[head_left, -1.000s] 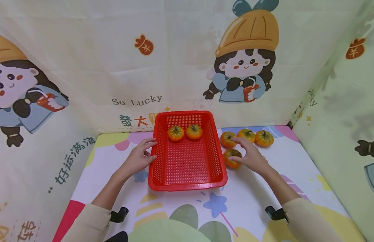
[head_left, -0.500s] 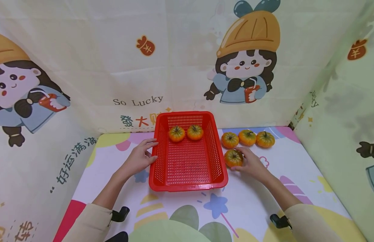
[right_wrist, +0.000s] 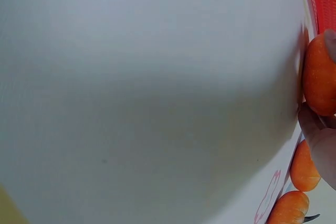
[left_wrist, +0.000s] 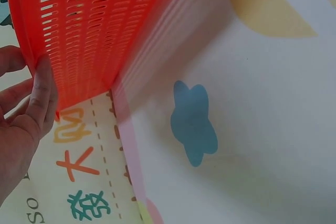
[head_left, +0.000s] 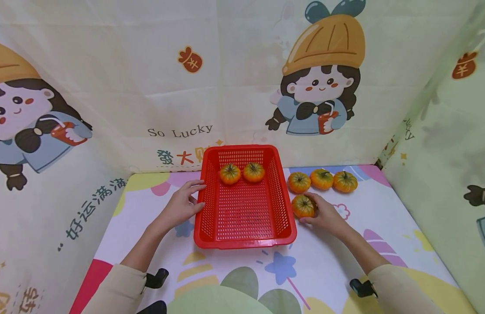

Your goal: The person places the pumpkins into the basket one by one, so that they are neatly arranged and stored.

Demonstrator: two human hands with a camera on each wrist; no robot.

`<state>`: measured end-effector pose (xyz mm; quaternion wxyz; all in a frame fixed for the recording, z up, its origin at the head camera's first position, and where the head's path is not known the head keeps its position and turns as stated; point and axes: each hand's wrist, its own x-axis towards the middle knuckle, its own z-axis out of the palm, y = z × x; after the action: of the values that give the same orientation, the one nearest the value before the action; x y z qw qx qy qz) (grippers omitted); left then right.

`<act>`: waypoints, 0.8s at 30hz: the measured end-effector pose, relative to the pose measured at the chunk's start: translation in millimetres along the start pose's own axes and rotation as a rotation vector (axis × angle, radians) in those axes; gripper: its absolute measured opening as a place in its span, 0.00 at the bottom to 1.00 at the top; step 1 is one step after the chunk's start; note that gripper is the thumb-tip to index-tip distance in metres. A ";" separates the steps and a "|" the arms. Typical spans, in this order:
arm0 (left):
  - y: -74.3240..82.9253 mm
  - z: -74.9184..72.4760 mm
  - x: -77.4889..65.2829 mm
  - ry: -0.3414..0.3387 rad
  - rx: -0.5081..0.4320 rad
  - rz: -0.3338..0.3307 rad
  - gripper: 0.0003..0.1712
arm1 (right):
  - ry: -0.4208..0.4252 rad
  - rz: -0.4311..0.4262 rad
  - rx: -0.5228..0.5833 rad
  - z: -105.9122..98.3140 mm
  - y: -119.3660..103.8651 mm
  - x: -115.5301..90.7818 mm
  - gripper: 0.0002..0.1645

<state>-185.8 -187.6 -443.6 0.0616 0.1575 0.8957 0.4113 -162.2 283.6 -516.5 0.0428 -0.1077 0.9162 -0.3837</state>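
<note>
Gripping a small orange pumpkin (head_left: pixel 303 206), the right hand (head_left: pixel 325 217) in the head view has fingers and thumb bent about its sides; this pumpkin lies at the hand's 10 o'clock, on the table (head_left: pixel 329 274), just beside the red basket (head_left: pixel 245 243). From it, three loose pumpkins (head_left: pixel 322 179) sit near at 12, 1 and 2 o'clock. Two basket pumpkins (head_left: pixel 254 172) stand side by side inside, toward the far 12 o'clock wall. At the basket's 9 o'clock side, the left hand (head_left: pixel 183 204) touches the rim with slack, parted fingers. The left wrist view shows that hand at 9 o'clock, against the basket's rim and perforated wall. In the right wrist view, the gripped pumpkin sits at the right hand's 12 o'clock, with two others toward 7.
</note>
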 end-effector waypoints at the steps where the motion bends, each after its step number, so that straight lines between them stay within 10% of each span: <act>1: -0.1 0.2 0.0 0.002 -0.003 -0.002 0.35 | 0.000 0.005 0.006 0.1 -0.1 -0.1 0.52; 24: 0.6 0.6 -0.7 0.001 0.000 -0.008 0.36 | 0.033 -0.101 -0.002 -16.8 -8.0 2.3 0.51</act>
<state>-184.9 -187.0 -443.5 0.0627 0.1537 0.8964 0.4110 -165.8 289.3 -499.0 0.0083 -0.1473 0.9105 -0.3862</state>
